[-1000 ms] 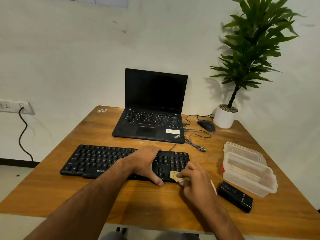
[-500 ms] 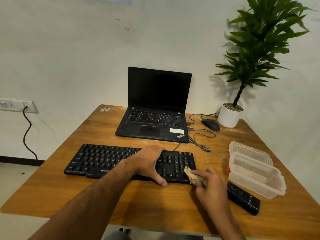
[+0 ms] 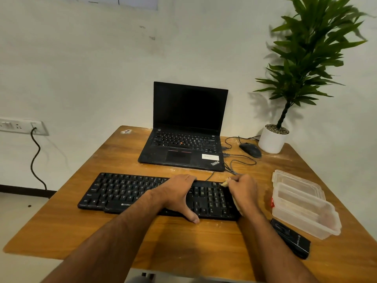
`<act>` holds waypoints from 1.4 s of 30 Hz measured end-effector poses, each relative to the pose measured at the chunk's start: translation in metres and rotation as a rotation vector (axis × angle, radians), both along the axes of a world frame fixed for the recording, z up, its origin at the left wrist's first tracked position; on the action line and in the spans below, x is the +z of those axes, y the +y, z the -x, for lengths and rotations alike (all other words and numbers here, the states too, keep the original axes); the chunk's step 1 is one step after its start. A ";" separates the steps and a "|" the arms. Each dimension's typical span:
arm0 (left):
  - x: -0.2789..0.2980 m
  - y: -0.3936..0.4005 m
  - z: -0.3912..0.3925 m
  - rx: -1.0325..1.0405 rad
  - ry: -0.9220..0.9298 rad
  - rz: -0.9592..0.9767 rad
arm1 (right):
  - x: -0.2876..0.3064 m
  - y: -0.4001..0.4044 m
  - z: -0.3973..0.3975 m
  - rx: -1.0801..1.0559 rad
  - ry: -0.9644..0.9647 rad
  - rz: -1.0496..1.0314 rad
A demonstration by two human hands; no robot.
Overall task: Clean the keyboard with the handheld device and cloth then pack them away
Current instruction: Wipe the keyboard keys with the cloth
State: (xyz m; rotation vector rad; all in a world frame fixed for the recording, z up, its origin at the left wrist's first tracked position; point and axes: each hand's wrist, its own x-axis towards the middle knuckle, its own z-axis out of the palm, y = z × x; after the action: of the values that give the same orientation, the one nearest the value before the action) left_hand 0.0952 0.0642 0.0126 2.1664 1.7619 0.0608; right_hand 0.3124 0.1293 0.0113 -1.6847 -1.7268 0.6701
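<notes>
Keyboard point(image 3: 142, 193): black, long axis parallel to the counter's point(image 3: 81, 231) near edge.
Left hand point(image 3: 179, 195): fingers spread flat, pressing the keyboard steady.
Right hand point(image 3: 242, 188): pinching a beige cloth point(image 3: 225, 183) at the keyboard's far right corner.
Handheld device point(image 3: 291, 241): near right corner, beside the clear container point(image 3: 304, 209), closest to the right hand.

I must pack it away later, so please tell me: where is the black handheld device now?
In the head view, the black handheld device lies on the table's near right side, just in front of the clear plastic container.
</notes>
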 end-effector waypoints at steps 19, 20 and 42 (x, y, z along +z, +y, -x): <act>0.003 0.002 -0.007 0.015 0.097 -0.032 | -0.006 -0.039 -0.026 0.069 -0.171 0.048; 0.002 0.001 -0.007 0.019 0.087 -0.037 | -0.007 -0.046 -0.028 0.077 -0.214 0.026; 0.000 0.001 -0.008 0.034 0.080 -0.032 | -0.020 -0.093 -0.072 0.301 -0.593 -0.146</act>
State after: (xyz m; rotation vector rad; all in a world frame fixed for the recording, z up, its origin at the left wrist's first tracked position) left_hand 0.1028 0.0653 0.0122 2.1898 1.8538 0.0100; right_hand 0.3844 0.0360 -0.0087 -1.6341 -2.4084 0.1554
